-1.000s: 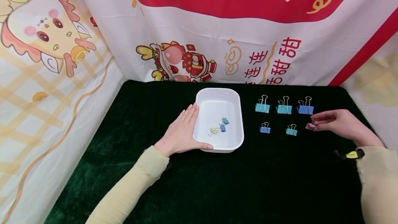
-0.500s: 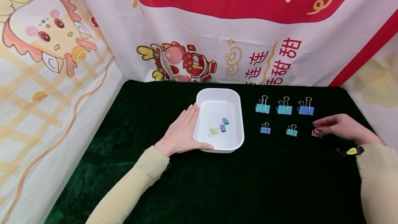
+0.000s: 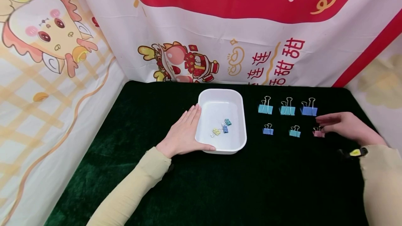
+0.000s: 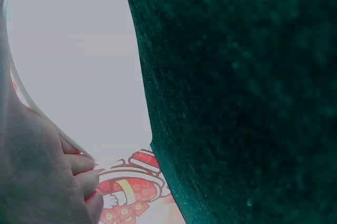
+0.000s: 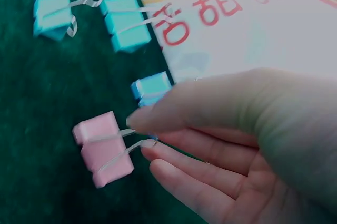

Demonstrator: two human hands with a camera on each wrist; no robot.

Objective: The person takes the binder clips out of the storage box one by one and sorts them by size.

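Note:
A pink binder clip [image 3: 318, 133] stands at the right end of the nearer row on the dark green cloth. My right hand [image 3: 343, 125] pinches its wire handles between thumb and fingertips; the thumb [image 5: 179, 105] covers part of one handle in the right wrist view. Left of it stand a small teal binder clip [image 3: 294, 133] and a small blue binder clip [image 3: 268, 130]. My left hand [image 3: 182, 135] lies with straight fingers along the left wall of a white tray [image 3: 243, 128], thumb over its near rim. Inside the tray are tiny yellow [image 3: 216, 132], blue [image 3: 225, 129] and teal [image 3: 227, 122] binder clips.
Behind the nearer row stand three larger binder clips: one light blue [image 3: 265, 109], one teal [image 3: 287, 110] and one blue [image 3: 309, 111]. A printed white and red curtain [image 3: 176, 27] hangs behind the table's far edge.
My right hand first moved the pink clip right and nearer, then shifted it slightly left and set it upright in the row. My left hand and the tray have stayed still.

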